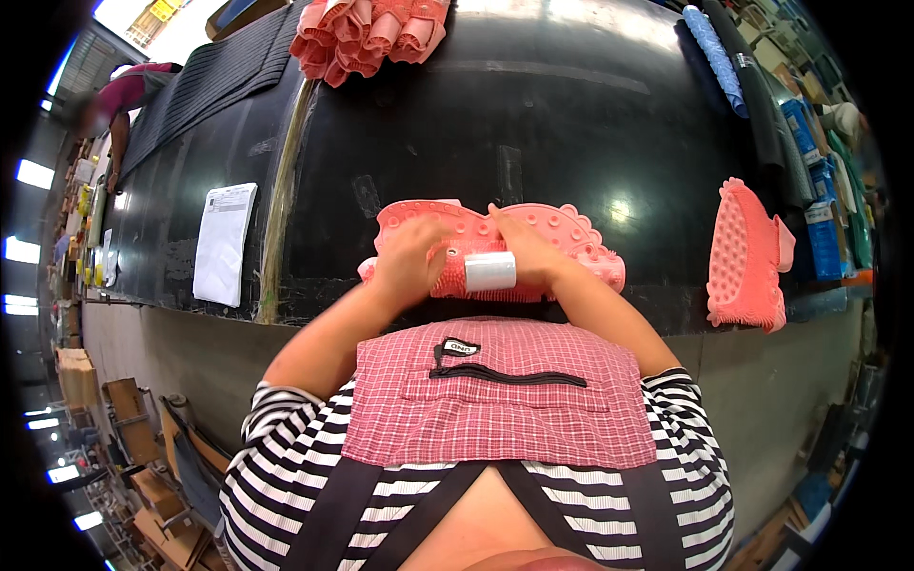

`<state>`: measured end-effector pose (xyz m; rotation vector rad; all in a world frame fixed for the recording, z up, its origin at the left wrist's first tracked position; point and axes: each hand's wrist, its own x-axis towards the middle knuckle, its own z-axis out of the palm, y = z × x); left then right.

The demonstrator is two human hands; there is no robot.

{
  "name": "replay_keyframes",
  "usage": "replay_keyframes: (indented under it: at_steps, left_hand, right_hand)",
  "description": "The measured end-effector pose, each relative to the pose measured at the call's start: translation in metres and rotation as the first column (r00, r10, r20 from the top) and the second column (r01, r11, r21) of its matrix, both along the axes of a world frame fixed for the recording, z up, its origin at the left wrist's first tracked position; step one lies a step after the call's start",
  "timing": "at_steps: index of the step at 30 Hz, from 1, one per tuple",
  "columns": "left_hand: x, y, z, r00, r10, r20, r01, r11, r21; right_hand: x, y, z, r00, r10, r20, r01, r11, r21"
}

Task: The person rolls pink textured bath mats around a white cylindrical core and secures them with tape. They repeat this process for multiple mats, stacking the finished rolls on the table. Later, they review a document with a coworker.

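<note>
A pink rubber mat (562, 223) with round knobs and short bristles lies partly rolled on the black table in front of me. Around its middle sits a white paper label band (490, 271). My left hand (411, 255), slightly blurred, is closed on the mat left of the band, its fingers bent. From the other side my right hand (526, 247) grips the mat just right of the band, with fingers reaching over the top. The undersides of both hands are hidden.
Another pink mat (743, 255), folded, lies at the table's right edge. Several rolled pink mats (371, 36) are heaped at the far side. A paper sheet (225, 244) lies on the left. Dark ribbed matting (214, 86), a blue roll (714, 59) and a person (124, 100) are farther off.
</note>
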<state>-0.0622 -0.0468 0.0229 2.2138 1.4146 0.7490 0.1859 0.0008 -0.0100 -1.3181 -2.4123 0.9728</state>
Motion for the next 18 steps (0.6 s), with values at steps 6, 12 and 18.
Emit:
replay_keyframes:
  at_steps: [6, 12, 18]
  left_hand:
    - [0.013, -0.042, -0.019, 0.908, -0.021, -0.419, 0.072, 0.992, 0.105]
    - [0.024, 0.056, -0.013, 0.836, -0.040, -0.547, -0.042, 0.990, -0.137]
    - [0.025, 0.142, 0.042, 0.812, -0.310, -0.494, -0.007, 0.841, -0.541]
  right_hand:
    - [-0.001, 0.036, 0.003, 0.898, -0.117, -0.423, 0.032, 0.979, -0.202]
    - [-0.002, 0.000, 0.051, 0.811, 0.226, -0.540, -0.040, 0.942, 0.334]
    - [-0.006, -0.007, 0.011, 0.931, 0.132, -0.341, 0.077, 0.841, 0.536]
